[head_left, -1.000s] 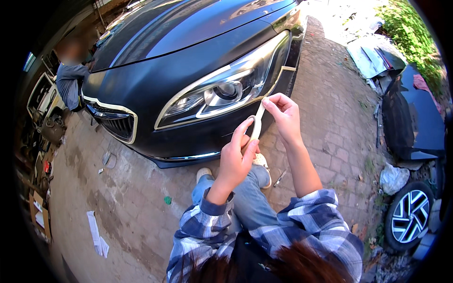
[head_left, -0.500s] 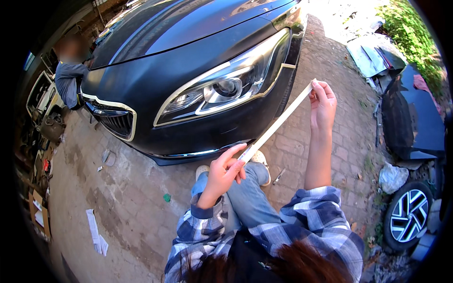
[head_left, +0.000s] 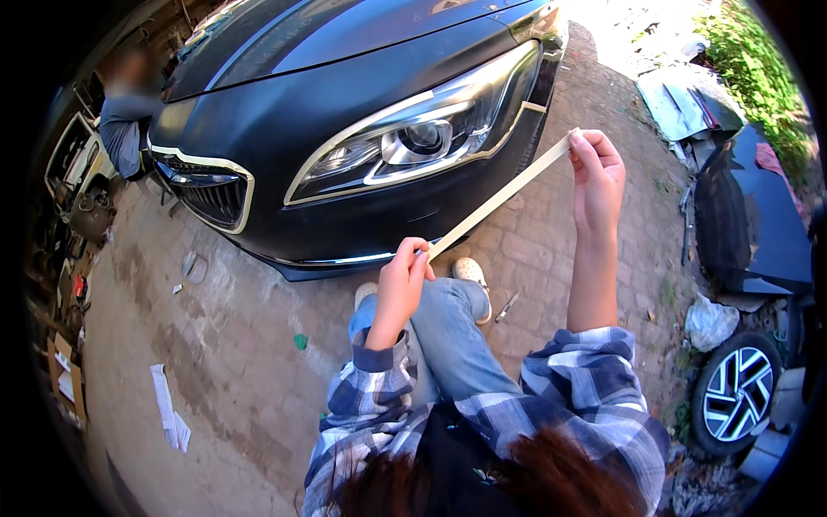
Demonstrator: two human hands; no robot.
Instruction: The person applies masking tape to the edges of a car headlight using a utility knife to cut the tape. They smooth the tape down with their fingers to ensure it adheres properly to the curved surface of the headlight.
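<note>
A strip of pale masking tape (head_left: 501,196) stretches taut between my two hands, slanting up to the right in front of the car's bumper (head_left: 405,226). My right hand (head_left: 596,172) pinches its upper end between thumb and fingertips. The lower end is gripped by my left hand (head_left: 403,280), whose fingers are curled; whether a roll is inside them I cannot see. Beyond the tape is the dark car's headlight (head_left: 422,142), edged with masking tape. More tape outlines the grille (head_left: 211,196). The strip appears apart from the car body.
Another person (head_left: 125,121) is at the car's far left side. A wheel (head_left: 739,395), a white plastic bag (head_left: 711,323) and a dark body panel (head_left: 745,215) lie at the right. White paper (head_left: 170,409) and a small pen-like tool (head_left: 506,308) are on the paved ground.
Both hands have risen slightly with the tape strip, the left toward the bumper. My left fingers have curled in more. The view has shifted a little.
</note>
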